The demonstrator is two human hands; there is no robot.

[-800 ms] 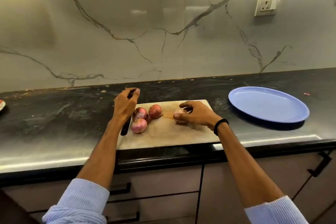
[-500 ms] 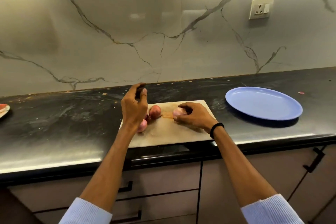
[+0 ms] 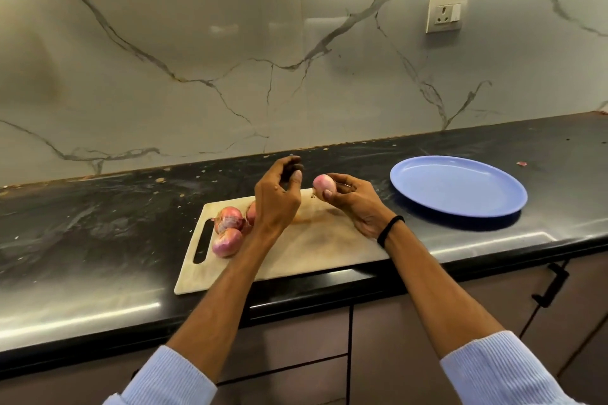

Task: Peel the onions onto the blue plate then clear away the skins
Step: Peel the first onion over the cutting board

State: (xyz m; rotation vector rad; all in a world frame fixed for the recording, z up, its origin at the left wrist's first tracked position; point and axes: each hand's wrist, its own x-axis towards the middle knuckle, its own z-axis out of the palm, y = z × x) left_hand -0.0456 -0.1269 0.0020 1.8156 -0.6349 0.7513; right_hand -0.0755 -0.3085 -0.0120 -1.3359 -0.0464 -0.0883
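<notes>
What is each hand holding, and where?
Right hand grips an onion around its sides, fingertips and thumb. Left hand curled; cannot tell if it holds anything.

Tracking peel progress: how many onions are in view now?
4 onions. One in the right hand; three on the cutting board: two near its handle slot, one partly behind the left hand. More may hide there.

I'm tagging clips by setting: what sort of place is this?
Most likely a home kitchen: a dark stone countertop over cupboards, a marble-look backsplash with a wall socket, and a cutting board with red onions beside a blue plate.
</notes>
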